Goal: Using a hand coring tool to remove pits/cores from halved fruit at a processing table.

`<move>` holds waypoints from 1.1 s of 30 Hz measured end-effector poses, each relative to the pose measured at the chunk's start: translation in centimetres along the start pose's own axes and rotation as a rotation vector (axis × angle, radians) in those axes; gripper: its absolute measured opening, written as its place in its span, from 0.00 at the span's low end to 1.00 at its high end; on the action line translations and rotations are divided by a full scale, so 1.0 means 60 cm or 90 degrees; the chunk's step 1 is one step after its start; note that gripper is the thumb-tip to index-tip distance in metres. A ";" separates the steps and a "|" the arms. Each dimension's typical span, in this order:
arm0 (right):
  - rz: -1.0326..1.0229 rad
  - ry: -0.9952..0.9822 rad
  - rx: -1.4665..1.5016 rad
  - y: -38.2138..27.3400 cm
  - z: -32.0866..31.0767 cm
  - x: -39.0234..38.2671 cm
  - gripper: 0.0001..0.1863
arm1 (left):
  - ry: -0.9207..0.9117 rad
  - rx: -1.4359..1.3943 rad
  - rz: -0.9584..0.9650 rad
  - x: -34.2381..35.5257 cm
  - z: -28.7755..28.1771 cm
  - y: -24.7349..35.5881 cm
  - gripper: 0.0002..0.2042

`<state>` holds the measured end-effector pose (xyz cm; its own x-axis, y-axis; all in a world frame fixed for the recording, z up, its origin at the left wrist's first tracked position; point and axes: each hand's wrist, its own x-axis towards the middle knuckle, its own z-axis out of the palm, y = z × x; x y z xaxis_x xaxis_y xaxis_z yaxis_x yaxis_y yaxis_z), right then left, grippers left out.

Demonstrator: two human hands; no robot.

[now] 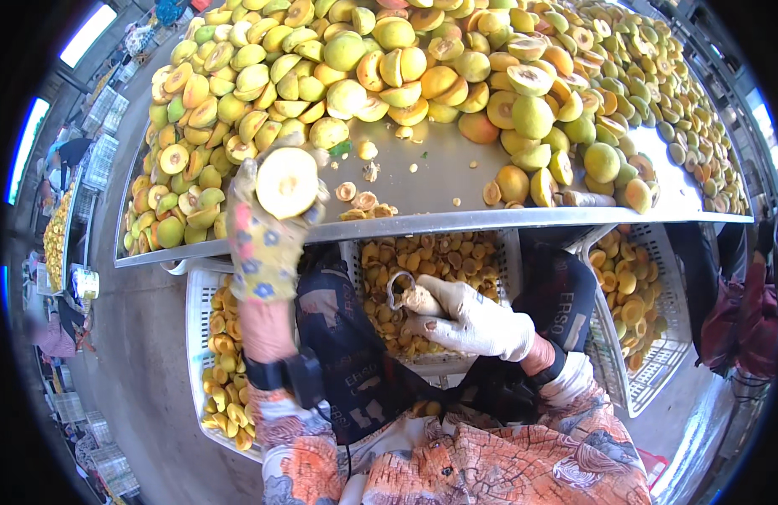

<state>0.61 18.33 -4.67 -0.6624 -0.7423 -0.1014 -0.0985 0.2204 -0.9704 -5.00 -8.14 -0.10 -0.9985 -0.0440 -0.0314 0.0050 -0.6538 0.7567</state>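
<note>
My left hand, in a yellow flowered glove, holds a peach half with its pale cut face up, over the near edge of the metal table. Lower down and to the right, my right hand, in a white glove, is closed on a pitting tool with a curved metal loop. That loop points left, apart from the fruit; the glove hides most of the handle. Beyond both hands lies a large heap of whole and halved peaches. Loose pits sit near the table edge.
Below the table, a white crate of yellow pieces stands between my knees. Another crate of peach halves is at left, a third at right. A person in dark red sits at far right. Other work tables line the far left.
</note>
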 end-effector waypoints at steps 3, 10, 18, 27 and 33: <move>-0.032 0.048 0.076 -0.028 -0.004 0.000 0.14 | 0.073 -0.013 0.001 -0.056 0.079 -0.036 0.30; -0.151 0.147 0.082 -0.041 -0.013 0.001 0.18 | 0.080 0.075 0.023 -0.076 0.126 -0.131 0.23; -0.096 0.157 0.052 -0.022 -0.035 -0.007 0.18 | 0.147 0.097 0.058 -0.088 0.182 -0.169 0.22; -0.098 -0.012 0.065 -0.018 -0.035 0.002 0.18 | 0.232 0.276 0.149 -0.106 0.117 -0.179 0.15; -0.220 -0.019 0.151 -0.005 -0.024 0.011 0.13 | 0.169 0.371 0.075 -0.110 0.112 -0.156 0.18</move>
<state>-0.91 18.69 -4.14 -0.5979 -0.7661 0.2360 -0.1350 -0.1939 -0.9717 1.20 3.33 -2.59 -0.9455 -0.3243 -0.0302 0.0094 -0.1198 0.9928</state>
